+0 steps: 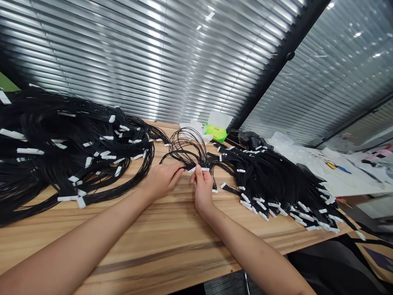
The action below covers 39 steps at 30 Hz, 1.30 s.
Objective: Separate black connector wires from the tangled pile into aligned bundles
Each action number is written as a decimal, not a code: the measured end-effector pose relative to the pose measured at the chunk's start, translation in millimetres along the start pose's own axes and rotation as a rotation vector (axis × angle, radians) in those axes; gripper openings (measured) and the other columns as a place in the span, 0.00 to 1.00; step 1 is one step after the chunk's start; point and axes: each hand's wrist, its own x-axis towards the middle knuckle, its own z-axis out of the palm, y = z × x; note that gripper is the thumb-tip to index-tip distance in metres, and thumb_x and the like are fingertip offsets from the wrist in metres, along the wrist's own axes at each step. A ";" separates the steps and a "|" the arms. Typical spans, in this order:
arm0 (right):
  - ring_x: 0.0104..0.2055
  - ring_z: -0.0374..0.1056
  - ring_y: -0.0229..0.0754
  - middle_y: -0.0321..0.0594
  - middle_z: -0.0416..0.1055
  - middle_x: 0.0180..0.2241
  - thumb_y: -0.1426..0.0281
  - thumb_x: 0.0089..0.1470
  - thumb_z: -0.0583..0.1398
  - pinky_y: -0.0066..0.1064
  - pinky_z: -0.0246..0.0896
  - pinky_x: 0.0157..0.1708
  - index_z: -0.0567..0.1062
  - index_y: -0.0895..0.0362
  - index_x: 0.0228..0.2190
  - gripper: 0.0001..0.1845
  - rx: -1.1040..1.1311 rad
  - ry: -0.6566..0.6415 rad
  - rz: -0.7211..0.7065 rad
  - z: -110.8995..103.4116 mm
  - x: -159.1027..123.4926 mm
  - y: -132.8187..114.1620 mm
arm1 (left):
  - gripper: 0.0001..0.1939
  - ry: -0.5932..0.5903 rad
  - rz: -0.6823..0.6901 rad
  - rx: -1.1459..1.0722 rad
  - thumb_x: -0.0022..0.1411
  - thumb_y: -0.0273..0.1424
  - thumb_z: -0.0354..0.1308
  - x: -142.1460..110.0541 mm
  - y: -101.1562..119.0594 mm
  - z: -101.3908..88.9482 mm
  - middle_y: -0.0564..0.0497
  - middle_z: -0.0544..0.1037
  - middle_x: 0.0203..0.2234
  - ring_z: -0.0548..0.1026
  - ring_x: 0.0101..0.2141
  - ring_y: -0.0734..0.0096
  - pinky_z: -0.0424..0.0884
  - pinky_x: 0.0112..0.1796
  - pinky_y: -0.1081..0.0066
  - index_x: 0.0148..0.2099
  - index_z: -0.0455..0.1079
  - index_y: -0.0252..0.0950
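Note:
A looped harness of thin black wires (189, 144) stands up from the table just beyond my hands. My right hand (203, 186) is closed, thumb on top, pinching a white connector (205, 169) at the end of these wires. To its left, my left hand (164, 178) is closed too, its fingertips on the wires beside another white connector end (192, 169). Exactly how the left fingers grip is partly hidden. One more white plug (214, 191) hangs on wires just right of my right hand.
A large heap of black wire harnesses (39, 119) with white connectors covers the left of the wooden table (147, 246). Another pile (276, 176) spreads on the right. Behind are a green packet (215, 132), a black bundle (250, 139), clear plastic bags (285, 145) and window blinds (138, 53).

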 end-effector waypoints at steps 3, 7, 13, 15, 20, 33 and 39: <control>0.21 0.52 0.34 0.28 0.57 0.16 0.51 0.53 0.58 0.29 0.51 0.27 0.63 0.55 0.20 0.22 -0.017 -0.021 -0.033 1.0 -2.0 -3.5 | 0.12 0.095 0.034 -0.026 0.67 0.33 0.47 0.7 1.5 -3.5 0.50 0.79 0.28 0.77 0.27 0.67 0.65 0.29 0.70 0.41 0.71 0.36; 0.21 0.52 0.34 0.27 0.57 0.16 0.51 0.52 0.58 0.29 0.51 0.26 0.64 0.55 0.20 0.22 -0.028 -0.044 -0.066 2.0 -4.5 -6.6 | 0.12 0.172 0.047 -0.069 0.66 0.33 0.47 -0.6 2.1 -6.1 0.50 0.79 0.27 0.75 0.25 0.69 0.64 0.29 0.71 0.39 0.72 0.36; 0.21 0.53 0.34 0.28 0.57 0.16 0.51 0.52 0.58 0.29 0.51 0.25 0.63 0.55 0.19 0.23 -0.044 -0.054 -0.048 2.0 -5.6 -3.8 | 0.13 0.254 -0.094 -0.193 0.66 0.35 0.50 -1.4 1.2 -6.4 0.53 0.77 0.23 0.72 0.24 0.73 0.63 0.29 0.73 0.34 0.73 0.37; 0.21 0.53 0.34 0.28 0.57 0.16 0.51 0.52 0.58 0.29 0.50 0.24 0.62 0.54 0.18 0.23 -0.057 -0.050 -0.038 1.9 -5.0 -2.7 | 0.12 0.261 -0.147 -0.257 0.65 0.37 0.52 -0.5 1.3 -6.2 0.53 0.76 0.23 0.72 0.25 0.74 0.64 0.31 0.73 0.36 0.73 0.37; 0.20 0.52 0.33 0.28 0.57 0.16 0.52 0.52 0.58 0.28 0.50 0.25 0.64 0.55 0.19 0.23 -0.030 -0.045 -0.001 1.7 -4.0 -3.1 | 0.10 0.262 -0.168 -0.325 0.65 0.37 0.55 1.2 2.1 -5.5 0.54 0.76 0.25 0.73 0.27 0.76 0.66 0.32 0.75 0.42 0.74 0.38; 0.20 0.52 0.34 0.27 0.57 0.16 0.51 0.50 0.59 0.28 0.50 0.23 0.73 0.58 0.30 0.22 -0.039 -0.070 0.014 3.7 -2.7 -2.0 | 0.11 0.214 -0.422 -0.761 0.59 0.37 0.59 5.4 -0.8 3.0 0.56 0.73 0.22 0.68 0.24 0.77 0.64 0.27 0.76 0.40 0.73 0.36; 0.20 0.52 0.34 0.27 0.57 0.16 0.51 0.51 0.59 0.28 0.49 0.23 0.74 0.59 0.33 0.22 -0.033 -0.089 0.021 2.5 -2.3 -0.1 | 0.10 0.200 -0.437 -0.924 0.58 0.38 0.59 8.8 1.3 1.5 0.56 0.71 0.21 0.67 0.23 0.77 0.65 0.27 0.76 0.37 0.71 0.36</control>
